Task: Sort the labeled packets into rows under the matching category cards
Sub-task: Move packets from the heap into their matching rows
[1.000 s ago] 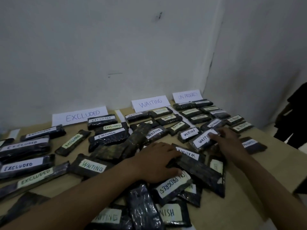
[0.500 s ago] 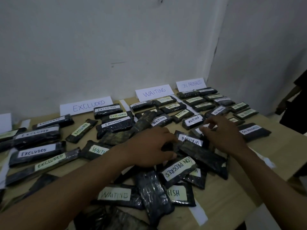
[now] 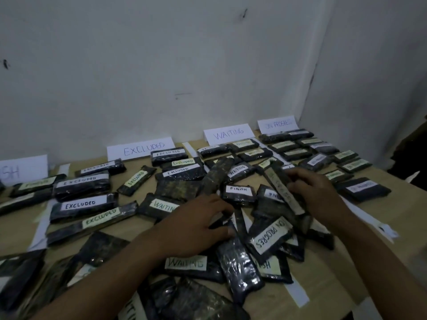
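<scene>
Dark wrapped packets with white or pale green labels cover the wooden table (image 3: 360,269). Against the wall stand the cards FINISH (image 3: 20,169), EXCLUDED (image 3: 138,148), WAITING (image 3: 227,135) and ON PROGRESS (image 3: 277,124), each with rows of packets below it. A loose pile lies in the middle. My right hand (image 3: 316,195) holds a long packet (image 3: 282,192) with a pale label, tilted over the pile. My left hand (image 3: 198,225) pinches the edge of a dark packet (image 3: 240,224) in the pile. A FINISH packet (image 3: 238,190) and an ON PROGRESS packet (image 3: 270,236) lie beside the hands.
More unsorted packets, among them a WAITING one (image 3: 184,263), lie near the table's front edge. White paper strips (image 3: 298,294) mark the columns. A person in dark clothes (image 3: 411,158) stands past the table's right corner. The white wall (image 3: 161,65) closes the back.
My right hand has picked a long pale-labelled packet up out of the pile. A FINISH packet has come into sight. My left hand slid a little nearer and took hold of a packet's edge.
</scene>
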Motion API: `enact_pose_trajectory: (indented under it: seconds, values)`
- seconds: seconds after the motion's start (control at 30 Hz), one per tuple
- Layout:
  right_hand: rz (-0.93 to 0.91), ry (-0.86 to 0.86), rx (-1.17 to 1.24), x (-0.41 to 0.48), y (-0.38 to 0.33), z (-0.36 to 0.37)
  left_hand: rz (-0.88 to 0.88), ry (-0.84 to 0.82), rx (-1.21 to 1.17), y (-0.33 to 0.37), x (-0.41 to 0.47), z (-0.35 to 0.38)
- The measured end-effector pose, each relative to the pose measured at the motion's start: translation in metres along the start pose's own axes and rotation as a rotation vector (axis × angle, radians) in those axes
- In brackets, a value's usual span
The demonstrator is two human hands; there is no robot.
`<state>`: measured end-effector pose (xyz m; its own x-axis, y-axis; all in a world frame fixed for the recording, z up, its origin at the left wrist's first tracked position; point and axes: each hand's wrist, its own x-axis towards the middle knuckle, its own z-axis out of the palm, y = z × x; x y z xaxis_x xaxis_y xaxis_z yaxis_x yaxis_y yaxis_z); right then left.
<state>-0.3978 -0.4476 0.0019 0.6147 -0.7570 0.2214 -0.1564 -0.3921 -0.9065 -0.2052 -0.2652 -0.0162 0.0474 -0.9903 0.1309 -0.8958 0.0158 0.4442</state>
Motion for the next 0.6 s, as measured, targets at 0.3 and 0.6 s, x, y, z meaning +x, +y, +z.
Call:
enact_pose_trajectory:
  seconds: [0.3,0.6]
  values:
    - [0.19,-0.113,0.58,0.009,-0.042,0.08,-0.145,0.275,-0.735,-0.005,-0.006,-0.01]
    - [0.123,-0.24,0.584,0.012,-0.057,0.112,-0.281,0.582,-1.049,-0.007,-0.006,-0.027]
